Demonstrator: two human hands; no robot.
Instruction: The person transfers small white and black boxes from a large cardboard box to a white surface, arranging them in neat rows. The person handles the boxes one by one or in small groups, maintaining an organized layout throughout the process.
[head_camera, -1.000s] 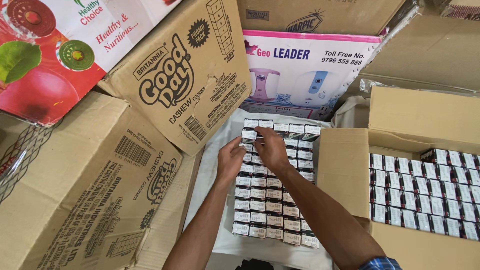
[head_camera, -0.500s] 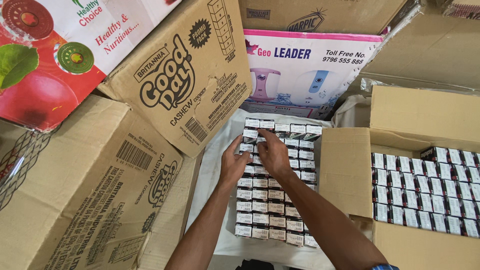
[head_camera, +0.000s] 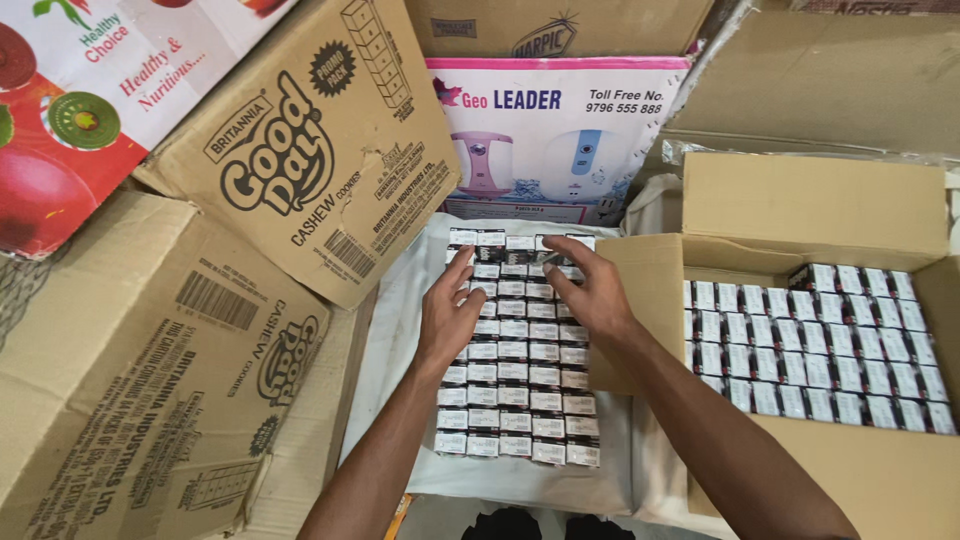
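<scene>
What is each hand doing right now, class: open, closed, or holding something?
Left hand: open, fingers flat on the grid of small boxes, holding nothing.
Right hand: open, fingers spread on the same boxes.

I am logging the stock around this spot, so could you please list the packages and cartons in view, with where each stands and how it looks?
Small boxes: black-and-white, in tight rows on a white sheet, under left hand and right hand.
Open carton: brown, right, filled with the same boxes.
Tilted carton: brown, dark print, upper left.
Lower carton: brown, left.
Appliance box: white, pink-edged, behind.
Fruit-print box: red and white, top left.
</scene>
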